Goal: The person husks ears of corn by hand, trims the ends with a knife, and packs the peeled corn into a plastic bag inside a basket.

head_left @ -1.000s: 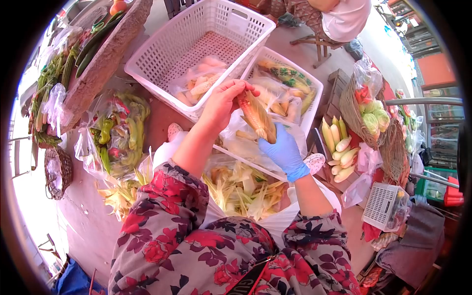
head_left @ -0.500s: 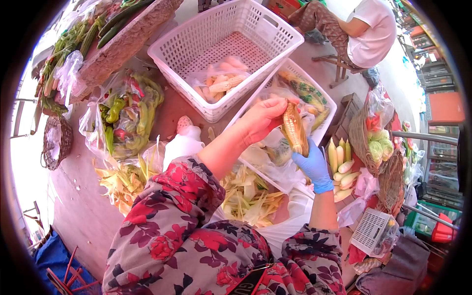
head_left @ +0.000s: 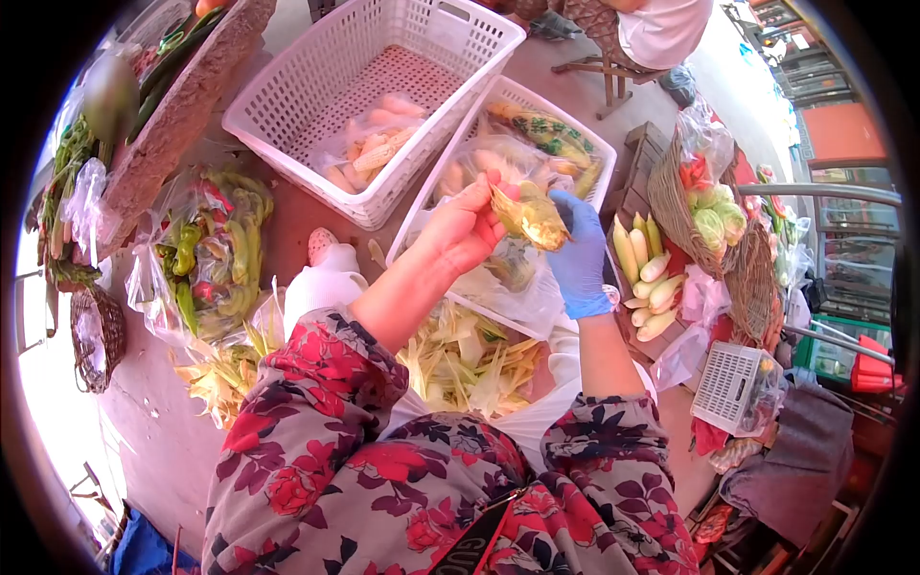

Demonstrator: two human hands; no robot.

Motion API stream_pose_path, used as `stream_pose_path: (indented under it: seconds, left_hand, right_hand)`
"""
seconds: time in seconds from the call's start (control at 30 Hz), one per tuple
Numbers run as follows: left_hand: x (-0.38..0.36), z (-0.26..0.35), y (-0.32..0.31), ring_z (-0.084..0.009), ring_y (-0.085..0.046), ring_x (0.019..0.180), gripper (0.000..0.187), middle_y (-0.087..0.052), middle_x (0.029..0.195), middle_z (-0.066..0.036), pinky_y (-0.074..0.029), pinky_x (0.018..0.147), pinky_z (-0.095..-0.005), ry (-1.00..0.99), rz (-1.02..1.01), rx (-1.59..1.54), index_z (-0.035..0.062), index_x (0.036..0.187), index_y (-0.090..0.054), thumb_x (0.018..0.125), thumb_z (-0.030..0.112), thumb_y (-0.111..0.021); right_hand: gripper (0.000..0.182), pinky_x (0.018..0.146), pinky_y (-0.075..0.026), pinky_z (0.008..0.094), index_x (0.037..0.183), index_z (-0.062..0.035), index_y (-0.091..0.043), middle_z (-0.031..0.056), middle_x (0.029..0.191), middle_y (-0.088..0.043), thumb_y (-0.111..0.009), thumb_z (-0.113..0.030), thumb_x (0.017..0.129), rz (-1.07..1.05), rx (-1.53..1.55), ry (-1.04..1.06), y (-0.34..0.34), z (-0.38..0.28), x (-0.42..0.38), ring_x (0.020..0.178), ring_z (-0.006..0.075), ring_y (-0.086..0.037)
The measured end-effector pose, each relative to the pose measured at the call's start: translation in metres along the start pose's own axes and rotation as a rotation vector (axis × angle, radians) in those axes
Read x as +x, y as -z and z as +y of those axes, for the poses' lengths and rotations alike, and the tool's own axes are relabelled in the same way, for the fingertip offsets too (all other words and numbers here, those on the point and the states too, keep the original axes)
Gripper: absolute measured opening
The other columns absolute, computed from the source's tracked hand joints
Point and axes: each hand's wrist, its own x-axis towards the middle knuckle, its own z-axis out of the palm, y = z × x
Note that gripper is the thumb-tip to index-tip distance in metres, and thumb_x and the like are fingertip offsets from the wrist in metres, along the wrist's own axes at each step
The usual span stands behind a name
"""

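Observation:
An ear of corn (head_left: 537, 218), with browned husk on it, is held in the air between my hands. My left hand (head_left: 465, 228), bare, pinches its left end. My right hand (head_left: 580, 251), in a blue glove, grips its right end, with part of the ear hidden by the fingers. Just beneath is a white crate (head_left: 596, 158) holding plastic bags and ears of corn, some with green leafy husk. Below my forearms lies a heap of pale corn husks (head_left: 470, 369).
A larger white crate (head_left: 278, 115) holds bagged corn ears. Left of it are bagged green peppers (head_left: 206, 244) and a stone ledge (head_left: 187, 120) with vegetables. On the right stand pale long gourds (head_left: 652, 278), a wicker basket (head_left: 685, 196) and a small grey crate (head_left: 725, 383). A seated person (head_left: 661, 34) is behind.
The ear has turned from upright to slanting sideways, and its bare kernels no longer show. My right hand has risen alongside it. The whole view has shifted, so the surroundings sit further left.

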Motion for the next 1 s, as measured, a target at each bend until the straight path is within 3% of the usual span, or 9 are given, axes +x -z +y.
stream_pose_path:
  seconds: [0.1,0.23,0.3,0.33,0.4,0.47,0.53,0.67,1.0]
  left_hand:
    - [0.005,0.006,-0.001,-0.0183,-0.060,0.092,0.018,-0.061,0.098,-0.006,-0.051,0.083,-0.0330,-0.070,-0.072,-0.216,0.0088,0.108,-0.054,0.092,0.018,-0.051]
    - [0.019,-0.002,0.019,-0.0157,-0.059,0.081,0.014,-0.059,0.091,-0.003,-0.050,0.078,-0.0319,-0.012,-0.263,-0.255,0.0097,0.104,-0.053,0.093,0.017,-0.050]
    - [0.011,-0.013,0.006,-0.0108,-0.048,0.064,0.010,-0.048,0.073,0.002,-0.047,0.069,-0.0273,0.073,-0.232,-0.218,0.0098,0.095,-0.050,0.095,0.018,-0.044]
    - [0.012,-0.017,0.010,-0.0093,-0.044,0.061,0.012,-0.043,0.069,0.004,-0.045,0.068,-0.0261,0.123,-0.270,-0.189,0.0102,0.093,-0.049,0.096,0.019,-0.042]
    - [-0.003,-0.028,-0.007,-0.0069,-0.033,0.052,0.018,-0.031,0.060,0.005,-0.039,0.060,-0.0216,0.201,-0.242,-0.124,0.0112,0.084,-0.046,0.097,0.022,-0.039]
    - [0.004,-0.029,0.004,-0.0072,-0.028,0.050,0.019,-0.028,0.058,0.005,-0.036,0.055,-0.0209,0.311,-0.440,-0.085,0.0114,0.082,-0.045,0.096,0.023,-0.040]
    - [0.000,-0.037,0.004,-0.0068,-0.025,0.046,0.014,-0.028,0.055,0.005,-0.024,0.045,-0.0201,0.291,-0.461,-0.022,0.0104,0.083,-0.045,0.095,0.017,-0.043]
    - [-0.024,-0.037,0.003,-0.0068,-0.023,0.048,0.018,-0.027,0.054,0.005,-0.018,0.045,-0.0217,0.215,-0.394,0.267,0.0083,0.081,-0.047,0.095,0.019,-0.045]
    - [-0.068,-0.025,0.016,-0.0067,-0.021,0.049,0.021,-0.026,0.054,0.006,-0.018,0.046,-0.0216,0.203,-0.302,0.474,0.0077,0.082,-0.051,0.095,0.023,-0.046]
  right_hand:
    - [0.055,0.090,-0.044,0.0331,0.117,0.0007,-0.049,0.0179,0.116,-0.052,-0.073,-0.011,0.070,0.068,0.367,0.147,-0.011,-0.026,0.001,0.108,0.0268,-0.053]
    - [0.043,0.084,-0.047,0.0287,0.112,0.0017,-0.051,0.0128,0.106,-0.058,-0.070,-0.019,0.079,0.233,0.415,0.205,-0.016,-0.050,0.002,0.098,0.0205,-0.059]
    - [0.040,0.081,-0.048,0.0270,0.109,0.0011,-0.052,0.0109,0.100,-0.059,-0.068,-0.023,0.081,0.191,0.714,-0.018,-0.018,-0.033,0.008,0.093,0.0190,-0.060]
    - [0.033,0.069,-0.051,0.0270,0.100,-0.0012,-0.054,0.0103,0.087,-0.060,-0.065,-0.026,0.083,0.217,0.896,-0.216,-0.018,-0.025,0.014,0.076,0.0184,-0.061]
    - [0.025,0.059,-0.051,0.0298,0.094,-0.0027,-0.054,0.0100,0.079,-0.058,-0.061,-0.024,0.084,0.265,1.199,-0.401,-0.012,-0.010,0.026,0.065,0.0194,-0.059]
    - [0.018,0.045,-0.048,0.0348,0.085,-0.0048,-0.051,0.0098,0.069,-0.054,-0.054,-0.023,0.085,0.296,1.370,-0.537,-0.007,-0.002,0.033,0.051,0.0217,-0.055]
    - [0.021,0.052,-0.050,0.0366,0.087,-0.0040,-0.052,0.0095,0.070,-0.055,-0.053,-0.025,0.085,0.238,1.374,-0.621,0.003,0.016,0.038,0.055,0.0218,-0.055]
    - [0.029,0.057,-0.051,0.0426,0.083,-0.0026,-0.052,0.0102,0.067,-0.054,-0.050,-0.032,0.084,0.299,1.377,-0.753,0.025,0.059,0.054,0.056,0.0264,-0.055]
    - [0.029,0.064,-0.049,0.0464,0.081,-0.0033,-0.053,0.0146,0.070,-0.055,-0.050,-0.032,0.080,0.353,1.375,-0.847,0.040,0.131,0.052,0.063,0.0316,-0.054]
